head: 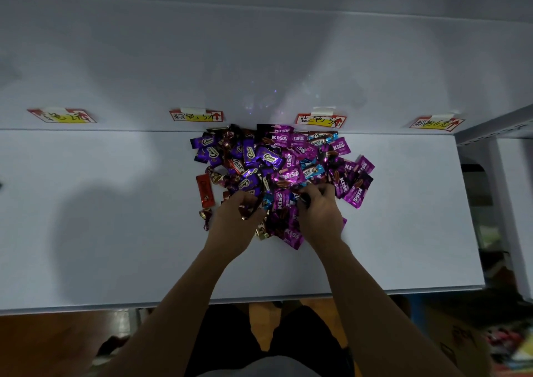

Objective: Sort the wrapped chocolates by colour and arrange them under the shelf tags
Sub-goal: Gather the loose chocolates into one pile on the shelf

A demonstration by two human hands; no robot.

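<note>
A pile of wrapped chocolates point(277, 163) lies on the white shelf point(101, 203), mixing purple, magenta, blue, red and gold-brown wrappers. Several handwritten tags hang on the back wall: far left tag point(62, 115), second tag point(196, 115), third tag point(320, 120), right tag point(437, 123). My left hand point(235, 218) rests in the near left of the pile, fingers curled round dark and gold wrappers. My right hand point(318, 209) is at the near right of the pile, fingers pinching a dark wrapper. A red bar point(205, 189) lies alone at the pile's left edge.
The shelf's front edge point(259, 297) runs just before my body. A metal shelf post point(496, 134) stands at the right end. White shelf surface stretches left and right of the pile. Boxes and clutter lie on the floor at lower right point(461, 339).
</note>
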